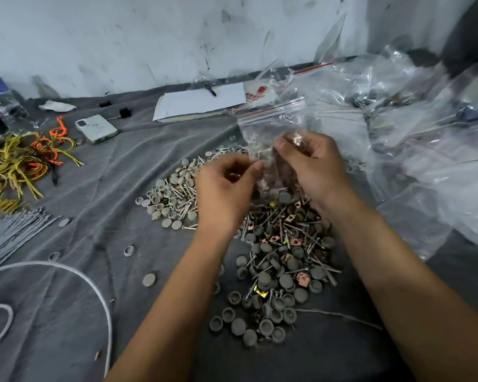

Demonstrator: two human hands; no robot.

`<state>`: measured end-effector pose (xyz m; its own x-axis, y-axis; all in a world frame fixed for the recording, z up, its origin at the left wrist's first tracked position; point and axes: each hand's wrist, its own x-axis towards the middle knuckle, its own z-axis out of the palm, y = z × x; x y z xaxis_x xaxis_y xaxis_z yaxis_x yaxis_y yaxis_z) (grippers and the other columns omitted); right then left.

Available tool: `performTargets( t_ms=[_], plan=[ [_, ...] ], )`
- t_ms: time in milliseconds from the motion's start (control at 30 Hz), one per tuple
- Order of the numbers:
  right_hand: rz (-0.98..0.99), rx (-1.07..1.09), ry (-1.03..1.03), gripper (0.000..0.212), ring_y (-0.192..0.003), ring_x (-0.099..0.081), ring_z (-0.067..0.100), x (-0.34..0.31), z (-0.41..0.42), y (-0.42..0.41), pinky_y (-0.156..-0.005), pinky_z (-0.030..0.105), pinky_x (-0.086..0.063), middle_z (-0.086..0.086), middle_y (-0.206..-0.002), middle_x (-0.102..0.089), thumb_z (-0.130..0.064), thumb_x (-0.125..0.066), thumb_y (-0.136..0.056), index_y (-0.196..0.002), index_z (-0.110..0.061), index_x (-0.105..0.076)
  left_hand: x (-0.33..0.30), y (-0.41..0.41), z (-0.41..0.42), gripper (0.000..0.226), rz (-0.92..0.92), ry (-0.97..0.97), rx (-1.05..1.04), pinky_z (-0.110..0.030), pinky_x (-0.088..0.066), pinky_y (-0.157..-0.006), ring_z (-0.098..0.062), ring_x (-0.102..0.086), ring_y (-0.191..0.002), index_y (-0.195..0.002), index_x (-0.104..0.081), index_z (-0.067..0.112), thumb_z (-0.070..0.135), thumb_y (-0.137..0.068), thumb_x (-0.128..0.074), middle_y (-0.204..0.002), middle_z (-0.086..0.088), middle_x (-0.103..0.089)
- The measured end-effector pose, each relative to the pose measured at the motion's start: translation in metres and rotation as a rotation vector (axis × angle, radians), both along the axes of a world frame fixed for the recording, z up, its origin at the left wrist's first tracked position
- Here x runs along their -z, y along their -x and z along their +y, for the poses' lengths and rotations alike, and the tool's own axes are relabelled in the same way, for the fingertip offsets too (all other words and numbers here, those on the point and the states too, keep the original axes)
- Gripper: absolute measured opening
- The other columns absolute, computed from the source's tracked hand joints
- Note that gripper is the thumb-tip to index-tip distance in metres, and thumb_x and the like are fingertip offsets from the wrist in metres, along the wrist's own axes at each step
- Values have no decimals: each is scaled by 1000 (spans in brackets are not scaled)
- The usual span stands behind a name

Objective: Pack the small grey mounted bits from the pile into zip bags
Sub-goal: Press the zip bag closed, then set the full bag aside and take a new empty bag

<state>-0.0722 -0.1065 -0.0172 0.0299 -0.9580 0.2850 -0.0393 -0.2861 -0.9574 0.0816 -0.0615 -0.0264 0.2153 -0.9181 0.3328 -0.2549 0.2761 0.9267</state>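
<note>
Right hand (312, 166) pinches the zip bag (271, 128), which stands upright above the fingers, red zip edge on top. Left hand (224, 188) fingers curled at the bag's left edge; grasp unclear. Bits pile (276, 260) right under both hands. Bare cloth (100, 205) left of the fingers. Packet (255, 93) beyond the fingers has red print, unreadable.

Upright zip bag (271, 125) above grey-bit pile (271, 274)

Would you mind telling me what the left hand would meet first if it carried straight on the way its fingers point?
Probably the zip bag held by the right hand; the left hand points up and right towards it, its fingertips seemingly at the bag already, though depth is unclear.
</note>
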Motion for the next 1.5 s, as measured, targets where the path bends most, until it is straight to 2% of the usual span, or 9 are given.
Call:
performTargets(
  t_ms=[267,367,600,800,967,1100,1233,1367,1500],
  plan=[
    [249,300,18,26,-63,-73,22,-21,-58,103,-61,41,-63,4,-72,-74,-29,-78,-91,-101,-10,-64,-27,113,-70,6,-176,-37,-27,-41,-62,-82,-18,-74,-80,-93,-75,14,17,-90,-79,-86,-1,-76],
    [733,449,27,58,-88,-64,24,-11,-74,129,-77,39,-52,5,-98,-67,-42,-87,-79,-116,-10,-56,-19,135,-86,37,-429,-44,-162,-35,-52,-91,-23,-64,-107,-120,-62,13,20,-89,-80,-117,-6,-66],
    [985,330,-49,26,-81,-67,24,6,-62,158,-69,34,-50,-1,-78,-66,-35,-85,-81,-78,-19,-65,4,159,-88,25,-991,139,74,-42,-51,-86,-30,-46,-123,-119,-73,13,9,-97,-61,-127,-8,-56],
    [1258,693,-142,75,-131,-40,45,8,-40,176,-98,49,-45,25,-134,-51,-50,-84,-79,-131,-7,-53,12,156,-96,31,-1053,18,35,-39,-47,-93,-32,-48,-125,-121,-74,11,4,-101,-52,-132,-7,-62],
    [1149,618,-402,64,-123,-56,43,3,-40,185,-100,48,-44,21,-130,-61,-34,-81,-84,-133,-6,-50,16,163,-97,26,-1062,-29,13,-44,-50,-96,-32,-48,-123,-113,-75,9,5,-101,-52,-131,-7,-59],
    [1014,817,-167,27,-108,-64,42,3,-35,189,-89,40,-51,18,-113,-70,-6,-69,-87,-113,-10,-68,19,167,-100,23,-1054,-30,-6,-43,-51,-92,-32,-48,-124,-111,-75,9,5,-98,-56,-132,-6,-58],
    [808,1001,97,11,-91,-70,28,-17,-31,189,-79,35,-52,6,-97,-75,-19,-65,-95,-97,-15,-75,19,168,-105,24,-1069,-23,41,-44,-48,-100,-34,-46,-125,-113,-75,11,8,-99,-56,-135,-7,-55],
    [545,980,312,24,-68,-59,13,-43,-23,167,-64,28,-41,-5,-75,-67,-28,-58,-97,-83,-15,-72,2,165,-102,33,-723,-8,93,-43,-45,-107,-36,-54,-127,-130,-72,13,22,-106,-52,-136,-14,-63],
    [98,521,320,21,-62,-65,6,-60,-7,127,-63,23,-48,-2,-71,-74,-17,-60,-96,-86,-10,-78,-29,152,-87,58,187,-233,180,-45,-49,-110,-29,-60,-128,-148,-53,12,53,-108,-42,-140,-12,-63]
  ],
)
